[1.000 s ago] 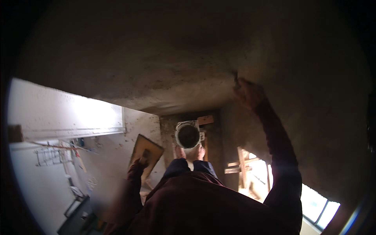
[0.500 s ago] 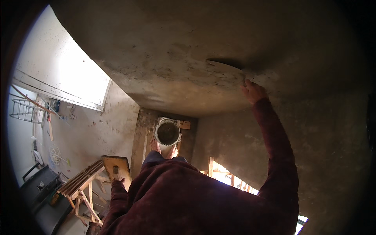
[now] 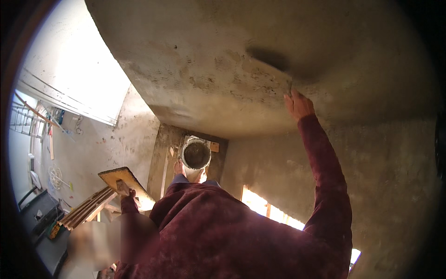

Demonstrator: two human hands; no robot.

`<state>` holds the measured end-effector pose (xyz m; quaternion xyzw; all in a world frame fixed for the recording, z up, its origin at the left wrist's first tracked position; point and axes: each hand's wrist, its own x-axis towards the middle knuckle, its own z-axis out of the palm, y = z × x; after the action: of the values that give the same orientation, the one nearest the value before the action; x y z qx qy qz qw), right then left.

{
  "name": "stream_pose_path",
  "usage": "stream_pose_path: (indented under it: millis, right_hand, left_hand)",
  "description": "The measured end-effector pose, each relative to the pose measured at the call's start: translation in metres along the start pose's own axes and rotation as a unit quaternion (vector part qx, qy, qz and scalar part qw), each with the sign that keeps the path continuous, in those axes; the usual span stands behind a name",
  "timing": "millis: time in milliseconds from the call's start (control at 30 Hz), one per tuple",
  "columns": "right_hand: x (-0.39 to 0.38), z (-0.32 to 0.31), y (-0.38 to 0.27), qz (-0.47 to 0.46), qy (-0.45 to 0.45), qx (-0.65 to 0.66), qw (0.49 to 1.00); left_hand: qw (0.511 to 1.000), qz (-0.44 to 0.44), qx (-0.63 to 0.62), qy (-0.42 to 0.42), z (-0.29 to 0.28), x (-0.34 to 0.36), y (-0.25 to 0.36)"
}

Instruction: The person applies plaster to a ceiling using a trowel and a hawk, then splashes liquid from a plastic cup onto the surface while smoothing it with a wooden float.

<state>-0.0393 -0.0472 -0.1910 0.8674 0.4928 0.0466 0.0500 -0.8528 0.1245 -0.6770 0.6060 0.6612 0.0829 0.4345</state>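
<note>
Up at the right, my right hand (image 3: 301,106) is closed around the handle end of a plastering trowel (image 3: 277,72), whose thin blade lies along the grey plastered wall (image 3: 200,60). A dark shadow runs along the blade, and rough, pitted plaster shows beside it. Low on the left, my left hand (image 3: 130,194) grips the wooden handle of a plasterer's hawk (image 3: 114,175). The hawk is a flat board, tilted, with its handle side toward me. What lies on its other face is hidden.
A bucket of grey mortar (image 3: 196,154) stands just ahead of my bare feet (image 3: 201,176). Left of me is a wooden trestle (image 3: 88,209). A coiled white cable (image 3: 56,178) lies on the floor farther left. Bright light enters at upper left. A blurred patch covers the lower left.
My left hand has raised the hawk and tilted it. The trowel stays at nearly the same place on the wall, its blade angle slightly different. The view has shifted a little.
</note>
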Motion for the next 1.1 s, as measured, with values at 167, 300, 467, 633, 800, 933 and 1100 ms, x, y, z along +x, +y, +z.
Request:
stream_pose_path:
  millis: [167, 300, 467, 633, 800, 933, 1100]
  right_hand:
    - [0.008, -0.01, -0.013, 0.019, -0.005, -0.014, 1.0]
    - [0.009, -0.024, -0.013, -0.005, 0.009, -0.015, 1.0]
    - [0.008, -0.025, 0.003, 0.028, -0.004, -0.033, 0.999]
    - [0.003, -0.012, 0.013, -0.018, 0.005, -0.028, 0.999]
    - [0.007, -0.016, 0.015, 0.021, 0.013, -0.011, 1.0]
    - [0.008, -0.024, 0.017, -0.028, 0.003, 0.027, 0.999]
    - [0.003, -0.018, 0.025, 0.045, -0.017, 0.029, 0.998]
  left_hand:
    - [0.9, -0.051, -0.434, 0.004, -0.006, 0.014, -0.001]
    - [0.798, -0.204, -0.561, -0.086, -0.017, 0.011, 0.005]
    - [0.994, 0.051, 0.05, -0.082, -0.024, -0.02, 0.003]
    - [0.722, -0.102, -0.669, -0.145, -0.017, -0.038, -0.007]
    - [0.943, -0.139, -0.303, -0.001, -0.013, -0.051, -0.002]
    - [0.95, -0.142, -0.276, 0.023, -0.016, -0.066, 0.006]
    - [0.956, -0.141, -0.254, 0.027, -0.013, -0.073, 0.017]
